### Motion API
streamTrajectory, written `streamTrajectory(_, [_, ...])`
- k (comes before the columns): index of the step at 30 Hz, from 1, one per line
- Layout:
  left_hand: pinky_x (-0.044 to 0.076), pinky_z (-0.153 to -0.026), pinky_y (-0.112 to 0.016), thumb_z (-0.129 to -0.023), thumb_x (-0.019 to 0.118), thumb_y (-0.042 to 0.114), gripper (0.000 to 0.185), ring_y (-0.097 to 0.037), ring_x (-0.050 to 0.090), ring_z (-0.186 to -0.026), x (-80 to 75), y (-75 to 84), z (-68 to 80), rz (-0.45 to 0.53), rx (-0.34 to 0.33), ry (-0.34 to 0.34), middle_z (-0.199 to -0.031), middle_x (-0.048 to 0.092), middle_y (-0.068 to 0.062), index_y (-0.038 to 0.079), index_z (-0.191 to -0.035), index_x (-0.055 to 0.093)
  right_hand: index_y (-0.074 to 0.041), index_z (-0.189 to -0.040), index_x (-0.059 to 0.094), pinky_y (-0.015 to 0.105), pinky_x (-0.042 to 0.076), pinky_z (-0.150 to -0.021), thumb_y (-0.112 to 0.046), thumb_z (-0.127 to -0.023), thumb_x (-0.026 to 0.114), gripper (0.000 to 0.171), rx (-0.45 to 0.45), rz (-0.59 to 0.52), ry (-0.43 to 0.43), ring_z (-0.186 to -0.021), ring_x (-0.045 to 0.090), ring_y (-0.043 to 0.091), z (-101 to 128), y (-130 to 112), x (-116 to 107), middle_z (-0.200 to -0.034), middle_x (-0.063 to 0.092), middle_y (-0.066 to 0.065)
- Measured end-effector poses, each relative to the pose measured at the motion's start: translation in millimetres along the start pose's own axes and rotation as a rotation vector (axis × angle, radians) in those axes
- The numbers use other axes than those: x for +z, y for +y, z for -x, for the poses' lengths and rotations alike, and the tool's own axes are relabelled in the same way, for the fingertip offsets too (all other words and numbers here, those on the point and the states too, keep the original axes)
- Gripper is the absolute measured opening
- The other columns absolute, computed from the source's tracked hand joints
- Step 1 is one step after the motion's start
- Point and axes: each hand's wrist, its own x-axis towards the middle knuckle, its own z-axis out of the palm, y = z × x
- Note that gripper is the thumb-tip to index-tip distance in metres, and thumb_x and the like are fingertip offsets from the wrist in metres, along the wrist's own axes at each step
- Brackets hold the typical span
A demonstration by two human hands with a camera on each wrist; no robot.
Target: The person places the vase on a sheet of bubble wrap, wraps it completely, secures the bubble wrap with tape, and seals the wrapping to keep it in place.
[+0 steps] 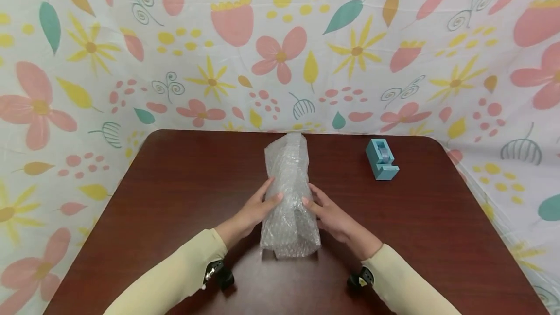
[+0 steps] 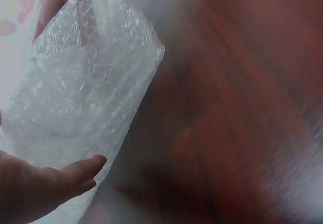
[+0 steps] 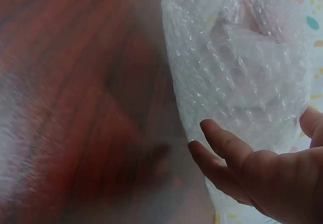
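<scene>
A long bundle of clear bubble wrap (image 1: 288, 169) lies lengthwise in front of me, narrower at its far end. My left hand (image 1: 251, 212) holds its left side, thumb over the top. On the opposite side my right hand (image 1: 336, 218) grips it, with the thumb on the upper face. Fingertips (image 2: 93, 164) press along the bundle's edge in the left wrist view. The right wrist view shows fingers (image 3: 227, 143) spread against the crinkled plastic. What lies inside the wrap is hidden by its layers.
A light blue tape dispenser (image 1: 381, 160) stands at the back right of the dark brown table (image 1: 192, 169). A white cloth with printed flowers (image 1: 280, 57) hangs behind the table and along its sides.
</scene>
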Motion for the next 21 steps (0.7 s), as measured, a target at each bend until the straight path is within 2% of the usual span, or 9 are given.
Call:
streamTrajectory(3, [0.036,-0.118,-0.064,-0.103,0.058,0.037,0.076,-0.049,0.028,-0.153,-3.3,5.6,-10.1,-0.019,-0.022,-0.008,-0.172,0.011,-0.023,0.023,-0.166,0.018,-0.014,-0.166,-0.006,0.057,0.048,-0.11,-0.038,-0.11,0.044,0.079,-0.012,-0.007,-0.009,-0.148,0.035,0.05,-8.7,-1.5,-6.2,-0.168,0.014,0.028])
streamTrajectory(6, [0.038,-0.117,-0.064,-0.104,0.057,0.036,0.075,-0.05,0.032,-0.151,-5.3,10.5,-17.5,-0.02,-0.032,-0.017,-0.172,0.01,-0.023,0.023,-0.166,0.017,-0.015,-0.166,-0.006,0.055,0.047,-0.111,-0.041,-0.109,0.044,0.079,-0.016,-0.019,-0.009,-0.149,0.036,0.048,-15.6,-1.9,-11.3,-0.169,0.013,0.026])
streamTrajectory(14, [0.04,-0.116,-0.064,-0.103,0.057,0.037,0.075,-0.047,0.031,-0.152,-4.6,14.0,-20.7,-0.056,-0.015,-0.027,-0.172,0.011,-0.022,0.023,-0.166,0.018,-0.016,-0.166,-0.005,0.054,0.048,-0.11,-0.041,-0.108,0.046,0.08,0.005,-0.031,0.016,-0.148,0.038,0.047,-15.3,-0.5,-17.4,-0.17,0.013,0.023])
streamTrajectory(21, [0.047,-0.107,-0.065,-0.106,0.051,0.039,0.071,-0.048,0.036,-0.15,-13.7,16.5,-20.5,-0.098,-0.038,-0.018,-0.17,0.02,-0.022,0.026,-0.166,0.016,-0.016,-0.166,-0.007,0.066,0.038,-0.116,-0.04,-0.107,0.048,0.084,0.023,0.02,0.042,-0.155,0.021,0.049,-8.8,-4.8,-19.5,-0.17,0.007,0.027])
